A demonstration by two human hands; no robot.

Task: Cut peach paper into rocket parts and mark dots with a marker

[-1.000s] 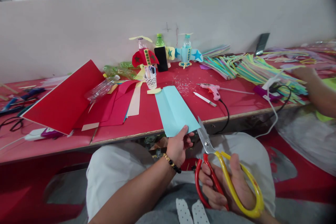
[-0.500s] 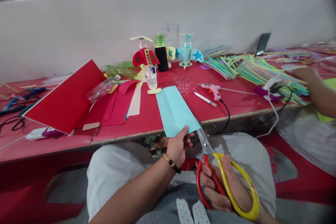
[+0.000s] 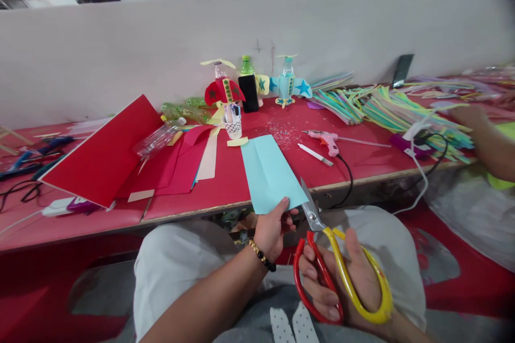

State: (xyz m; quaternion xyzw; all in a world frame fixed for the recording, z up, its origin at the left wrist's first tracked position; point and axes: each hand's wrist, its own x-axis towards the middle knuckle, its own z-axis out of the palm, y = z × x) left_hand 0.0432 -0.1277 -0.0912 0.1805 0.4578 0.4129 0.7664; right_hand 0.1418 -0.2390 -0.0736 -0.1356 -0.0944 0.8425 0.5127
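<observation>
My left hand (image 3: 272, 228) pinches the near edge of a light blue sheet of paper (image 3: 270, 169), thumb on top and fingers curled beneath. The sheet has a crease along it and reaches over the red table's front edge. My right hand (image 3: 328, 281) is wrapped round a pair of scissors (image 3: 313, 216) with one red and one yellow handle. Their blades are parted and meet the sheet's near right corner; part of the lower blade is hidden by the paper.
On the red table (image 3: 231, 176) lie a pink glue gun (image 3: 328, 142), a white pen-shaped tool (image 3: 315, 155), red paper (image 3: 108, 144) and a bundle of straws (image 3: 386, 107). Bottle planes (image 3: 286, 83) and a pen cup (image 3: 233, 126) stand behind. Another person's arm (image 3: 480, 134) is at right.
The scissors and my right hand have shifted slightly left and up, and the handles sit a little differently. My left hand still grips the blue paper. The view has tilted slightly.
</observation>
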